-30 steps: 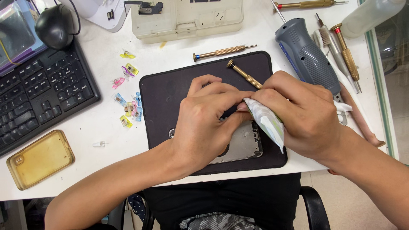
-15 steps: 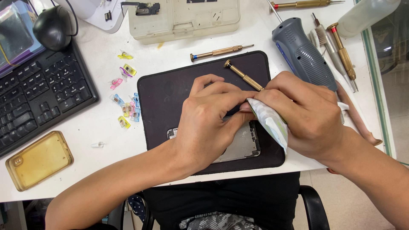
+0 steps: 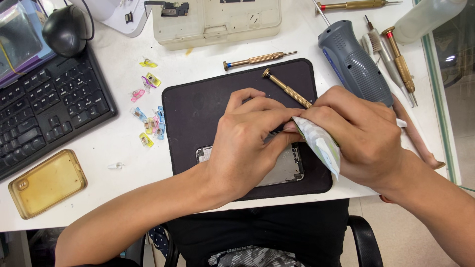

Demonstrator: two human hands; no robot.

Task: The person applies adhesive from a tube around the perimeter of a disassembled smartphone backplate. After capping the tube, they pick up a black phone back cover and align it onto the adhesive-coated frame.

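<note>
We press our left hand (image 3: 247,143) down on the opened phone frame (image 3: 287,170) lying on the black mat (image 3: 208,104), fingers closed over it. Our right hand (image 3: 361,133) pinches a small wipe packet (image 3: 321,146) just above it. The frame looks thin, rigid and fragile; best held by its edges.
</note>
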